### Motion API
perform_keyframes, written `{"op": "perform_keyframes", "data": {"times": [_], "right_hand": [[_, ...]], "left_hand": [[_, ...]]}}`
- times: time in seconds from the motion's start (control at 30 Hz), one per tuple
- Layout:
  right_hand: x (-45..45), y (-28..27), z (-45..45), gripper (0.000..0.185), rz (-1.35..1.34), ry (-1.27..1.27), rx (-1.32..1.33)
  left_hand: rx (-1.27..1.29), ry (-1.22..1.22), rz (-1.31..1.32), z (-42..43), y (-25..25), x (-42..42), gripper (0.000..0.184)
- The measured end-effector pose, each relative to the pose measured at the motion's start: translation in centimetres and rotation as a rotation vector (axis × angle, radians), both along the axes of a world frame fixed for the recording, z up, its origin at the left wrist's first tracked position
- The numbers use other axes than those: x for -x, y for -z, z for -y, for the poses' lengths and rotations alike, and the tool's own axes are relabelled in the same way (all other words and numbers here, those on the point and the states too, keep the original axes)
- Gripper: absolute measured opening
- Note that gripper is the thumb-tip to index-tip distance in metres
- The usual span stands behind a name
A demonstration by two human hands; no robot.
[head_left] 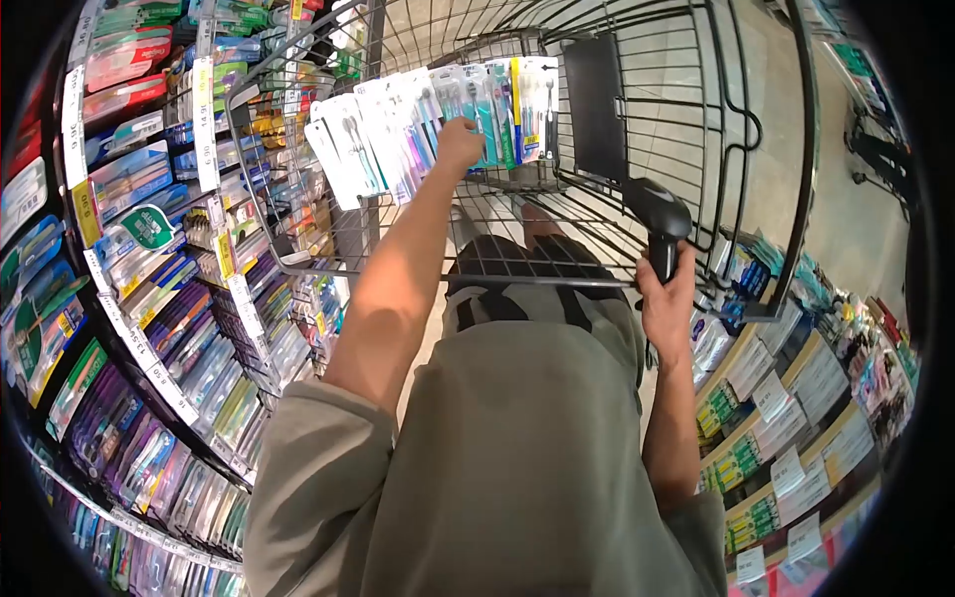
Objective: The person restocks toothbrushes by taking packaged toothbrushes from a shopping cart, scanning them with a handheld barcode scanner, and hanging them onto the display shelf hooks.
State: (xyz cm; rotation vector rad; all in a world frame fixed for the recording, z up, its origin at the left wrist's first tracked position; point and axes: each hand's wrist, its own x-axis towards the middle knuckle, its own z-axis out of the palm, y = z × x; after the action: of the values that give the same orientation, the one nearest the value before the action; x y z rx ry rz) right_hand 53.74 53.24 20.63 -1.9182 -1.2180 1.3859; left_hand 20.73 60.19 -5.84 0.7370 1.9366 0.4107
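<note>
Packaged toothbrushes [363, 139] stand in a long row across the wire shopping cart [448, 277]. My left hand [460, 147] reaches into this row, its fingers curled and closed on a toothbrush pack near the teal ones; the fingertips are partly hidden. Green, yellow and white packs are just right of it. At the cart's near right side, my right hand [667, 298] is wrapped round the handle of a black handheld scanner [659, 211], which points up and to the left.
Shelves of hanging toothbrush packs [149, 259] with price strips [204, 124] line the left. On the right is another shelf with boxes and labels [771, 398]. A black panel [594, 107] sits in the cart. Tiled floor [776, 119] shows beyond the cart's wires.
</note>
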Motion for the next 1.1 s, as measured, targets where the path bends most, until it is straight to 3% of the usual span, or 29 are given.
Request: {"op": "perform_keyframes", "data": {"times": [0.07,0.13,0.3,0.37,0.53,0.63,0.8,0.93,1.03,1.1], "right_hand": [[0.7,-1.5,-1.0,0.032,-0.037,0.013,0.131],[0.7,-1.5,-1.0,0.030,-0.019,0.012,0.147],[0.5,-1.6,-1.3,0.034,-0.024,-0.011,0.192],[-0.1,-1.1,-1.1,0.028,-0.023,-0.023,0.165],[0.1,-1.3,-1.4,0.032,-0.046,-0.004,0.216],[-0.2,-1.4,-1.4,0.042,-0.033,-0.017,0.267],[-0.4,-1.0,-1.1,0.035,-0.017,-0.036,0.184],[0.0,-1.7,-1.6,0.035,-0.036,-0.052,0.207],[-0.3,-1.5,-1.4,0.036,-0.057,-0.048,0.226],[0.1,-1.6,-1.4,0.035,-0.077,-0.014,0.217]], "left_hand": [[0.071,-0.075,0.029,-0.7,-0.3,-1.9,0.037],[0.005,-0.007,-0.172,-1.3,1.6,-2.9,0.036],[0.015,-0.026,-0.173,-3.0,4.0,-4.3,0.038],[0.034,-0.055,-0.145,-3.2,5.8,-4.6,0.036],[0.090,-0.027,-0.149,-4.3,3.6,-5.4,0.026],[0.099,-0.033,-0.181,-4.4,4.9,-5.9,0.023],[0.042,-0.031,-0.237,-4.2,4.9,-6.1,0.018],[-0.007,0.008,-0.254,-4.0,3.0,-5.1,0.016],[-0.004,-0.091,-0.233,-3.5,0.8,-3.8,0.015],[-0.125,-0.095,-0.239,-3.1,-0.9,-2.0,0.014]]}}
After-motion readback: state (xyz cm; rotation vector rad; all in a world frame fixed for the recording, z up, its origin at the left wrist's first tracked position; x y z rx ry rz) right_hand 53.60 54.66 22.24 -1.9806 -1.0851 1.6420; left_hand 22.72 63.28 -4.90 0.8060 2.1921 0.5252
